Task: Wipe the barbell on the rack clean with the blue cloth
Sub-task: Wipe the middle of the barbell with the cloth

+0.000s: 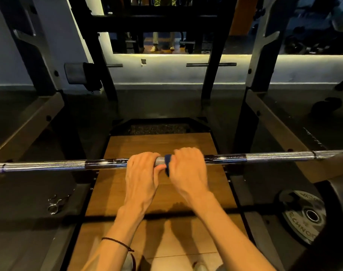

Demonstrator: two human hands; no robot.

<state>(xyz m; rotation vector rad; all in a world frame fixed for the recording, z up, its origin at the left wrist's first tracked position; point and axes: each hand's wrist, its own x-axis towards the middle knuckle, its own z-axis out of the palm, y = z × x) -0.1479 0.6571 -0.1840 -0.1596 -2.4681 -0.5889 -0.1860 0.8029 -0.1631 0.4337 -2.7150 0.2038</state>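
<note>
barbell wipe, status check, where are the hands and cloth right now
Left hand grips the barbell mid-shaft. Right hand wraps the blue cloth round the bar beside it. Nothing in the way.

Most of the blue cloth (pixel 168 163) was hidden under the right hand (pixel 188 169), only a small dark fold showing between the two hands. The fingers (pixel 145 156) of the left hand (pixel 142 173) curled over the far side of the barbell (pixel 264 158) out of sight, as did those of the right. Both ends of the barbell ran past the picture's left and right edges. The weight plate (pixel 303 216) at the near right was partly covered by a dark curved shape, and its lettering was only partly readable. Both forearms were cut off by the bottom edge.
</note>
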